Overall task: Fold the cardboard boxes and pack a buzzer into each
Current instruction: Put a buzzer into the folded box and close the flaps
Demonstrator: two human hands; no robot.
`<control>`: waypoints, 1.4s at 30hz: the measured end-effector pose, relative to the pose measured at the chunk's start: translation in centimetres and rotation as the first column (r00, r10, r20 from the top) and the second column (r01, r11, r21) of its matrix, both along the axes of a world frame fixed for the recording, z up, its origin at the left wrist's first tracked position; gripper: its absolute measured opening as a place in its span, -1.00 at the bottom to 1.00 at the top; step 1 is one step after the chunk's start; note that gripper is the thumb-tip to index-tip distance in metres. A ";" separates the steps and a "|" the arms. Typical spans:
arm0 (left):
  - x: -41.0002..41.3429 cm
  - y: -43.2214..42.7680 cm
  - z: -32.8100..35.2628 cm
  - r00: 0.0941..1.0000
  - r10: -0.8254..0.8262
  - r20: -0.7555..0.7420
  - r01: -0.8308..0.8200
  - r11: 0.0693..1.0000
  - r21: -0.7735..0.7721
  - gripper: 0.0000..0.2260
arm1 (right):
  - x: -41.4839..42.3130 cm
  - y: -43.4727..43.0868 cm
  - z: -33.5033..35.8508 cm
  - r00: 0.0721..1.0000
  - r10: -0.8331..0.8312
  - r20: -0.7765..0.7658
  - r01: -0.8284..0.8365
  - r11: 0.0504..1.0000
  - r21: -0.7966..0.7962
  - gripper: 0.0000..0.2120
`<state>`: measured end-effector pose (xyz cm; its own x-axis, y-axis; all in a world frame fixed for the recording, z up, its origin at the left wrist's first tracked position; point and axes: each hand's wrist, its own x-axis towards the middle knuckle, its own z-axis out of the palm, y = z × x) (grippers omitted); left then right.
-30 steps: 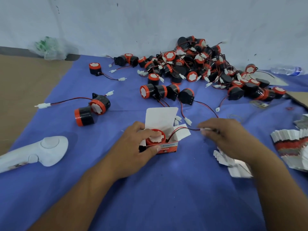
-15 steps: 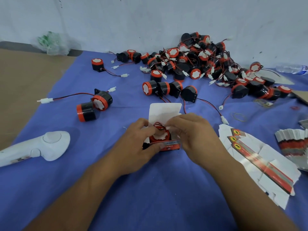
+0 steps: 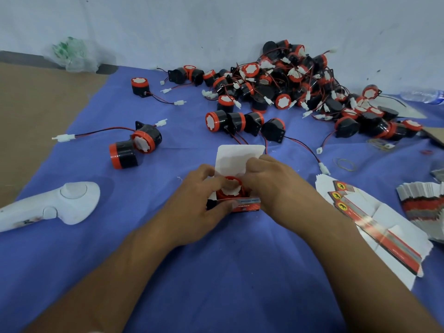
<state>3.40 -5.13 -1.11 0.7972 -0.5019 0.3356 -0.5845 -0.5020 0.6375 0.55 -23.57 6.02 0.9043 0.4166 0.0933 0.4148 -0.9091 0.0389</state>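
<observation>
**tinker_88:** Is the buzzer in yet? And which way does the lid go?

**me:** Yep, the buzzer (image 3: 231,191) is sitting in the box (image 3: 246,205), orange face up, right in front of me on the cloth (image 3: 216,272). My left hand (image 3: 204,200) grips the box from the left, thumb on the near wall and fingers curled over the far-left corner. My right hand (image 3: 271,186) is curled over the right side with its fingertips down on the buzzer's top. Can't tell if they're pinching the wire, it's hidden under them.

**tinker_88:** And the flap?

**me:** The flap (image 3: 236,155) stands up on the far side, past both sets of fingertips, with the hinge running left to right. So it has to fold toward me, over the buzzer. The right hand's nearer, its knuckles touch the flap's lower right corner. I reckon that one does the fold while the left steadies the box. Fingers need to clear out first or the flap lands on them.
</observation>
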 end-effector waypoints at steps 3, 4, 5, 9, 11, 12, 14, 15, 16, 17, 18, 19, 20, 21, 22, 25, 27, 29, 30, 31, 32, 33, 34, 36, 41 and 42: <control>0.0 0.0 0.1 1.000 0.001 0.006 -0.001 1.000 0.008 -0.70 | -0.4 -0.4 0.1 0.999 -0.017 -0.030 0.019 0.997 0.071 -0.60; 0.0 0.0 0.1 1.000 -0.001 0.004 0.001 1.000 0.008 -0.70 | -0.5 -0.5 0.1 0.999 -0.012 -0.045 0.016 0.997 0.072 -0.57; 0.0 0.0 0.1 1.000 -0.004 0.001 0.004 1.000 0.009 -0.70 | -0.7 -0.6 0.2 0.999 -0.003 -0.048 0.006 0.998 0.063 -0.58; -0.1 0.0 0.2 1.000 0.008 -0.003 -0.008 1.000 0.016 -0.68 | -1.3 -1.0 0.3 0.998 0.018 -0.063 -0.004 0.977 0.212 -0.76; -0.1 -0.1 0.2 1.000 0.015 -0.007 -0.015 1.000 0.018 -0.67 | -1.4 -1.2 0.0 0.997 0.012 -0.075 0.010 0.957 0.289 -0.78; -0.1 -0.1 0.2 1.000 0.014 -0.009 -0.014 1.000 0.020 -0.67 | -1.3 -1.2 -0.2 0.997 -0.005 -0.077 0.029 0.948 0.316 -0.76; -0.1 -0.1 0.3 1.000 0.005 0.001 -0.005 1.000 0.024 -0.67 | -0.9 -1.4 -0.9 0.993 -0.078 -0.084 0.101 0.945 0.310 -0.73; -0.1 -0.1 0.3 1.000 0.001 0.013 -0.001 1.000 0.024 -0.67 | -0.6 -1.5 -1.2 0.988 -0.131 -0.086 0.151 0.943 0.296 -0.74; -0.1 -0.1 0.3 1.000 -0.001 0.020 0.001 1.000 0.021 -0.67 | -0.4 -1.5 -1.4 0.978 -0.186 -0.093 0.207 0.917 0.340 -0.78; -0.1 -0.1 0.3 1.000 0.000 0.020 0.000 1.000 0.019 -0.66 | -0.2 -1.6 -1.5 0.966 -0.231 -0.119 0.260 0.867 0.425 -0.84; -0.2 -0.2 0.3 1.000 0.002 0.017 -0.002 1.000 0.019 -0.66 | 0.0 -1.7 -1.7 0.953 -0.267 -0.140 0.301 0.806 0.510 -0.87; -0.2 -0.2 0.3 1.000 0.003 0.015 -0.003 1.000 0.023 -0.66 | 0.1 -1.7 -1.9 0.940 -0.300 -0.160 0.336 0.750 0.570 -0.85; -0.2 -0.2 0.3 1.000 0.004 0.011 -0.004 1.000 0.025 -0.66 | 0.2 -1.8 -2.0 0.929 -0.324 -0.178 0.363 0.702 0.613 -0.85; -0.2 -0.1 0.3 1.000 0.005 0.004 -0.005 1.000 0.026 -0.66 | 0.1 -1.9 -2.0 0.924 -0.335 -0.182 0.369 0.666 0.649 -0.89; -0.2 -0.1 0.3 1.000 0.007 -0.001 -0.007 1.000 0.025 -0.66 | 0.0 -2.1 -2.0 0.927 -0.332 -0.175 0.360 0.652 0.667 -0.90; -0.2 -0.2 0.3 1.000 0.015 0.005 -0.015 1.000 0.022 -0.66 | -0.8 -2.1 -1.6 0.965 -0.246 -0.089 0.248 0.752 0.611 -0.86; -0.2 -0.3 0.2 1.000 0.019 0.006 -0.019 0.999 0.028 -0.67 | -1.3 -1.4 -1.7 0.986 -0.143 0.083 0.088 0.880 0.467 -0.81; -0.2 -0.3 0.1 1.000 0.010 0.001 -0.010 1.000 0.019 -0.68 | -1.7 -0.1 -2.0 0.977 -0.128 0.171 0.037 0.890 0.454 -0.74; -0.2 -0.2 0.1 1.000 0.001 0.004 -0.001 1.000 0.015 -0.69 | -1.9 0.4 -2.1 0.970 -0.166 0.175 0.072 0.891 0.449 -0.69; -0.2 -0.2 0.1 1.000 -0.004 0.012 0.004 1.000 0.017 -0.69 | -1.9 1.0 -2.3 0.960 -0.223 0.168 0.140 0.905 0.402 -0.66; -0.2 -0.2 0.1 1.000 -0.006 0.019 0.005 1.000 0.023 -0.69 | -1.8 1.4 -2.5 0.944 -0.287 0.163 0.221 0.917 0.334 -0.64; -0.2 -0.3 0.1 1.000 -0.003 0.025 0.002 1.000 0.027 -0.69 | -1.6 1.5 -2.5 0.925 -0.346 0.157 0.292 0.912 0.287 -0.66; -0.1 -0.3 0.1 1.000 0.003 0.026 -0.004 1.000 0.029 -0.69 | -1.3 1.5 -2.3 0.911 -0.386 0.144 0.338 0.900 0.274 -0.71; -0.1 -0.4 0.0 1.000 0.016 0.024 -0.017 0.999 0.035 -0.67 | -1.1 1.4 -1.9 0.894 -0.437 0.098 0.406 0.884 0.231 -0.80; 0.0 -0.4 -0.3 1.000 0.014 0.023 -0.015 0.999 0.035 -0.65 | -0.9 0.6 -1.1 0.906 -0.419 0.050 0.395 0.883 0.253 -0.78; 0.0 -0.4 -0.4 1.000 0.012 0.024 -0.012 0.999 0.035 -0.65 | -0.9 0.5 -1.0 0.908 -0.416 0.055 0.398 0.895 0.201 -0.78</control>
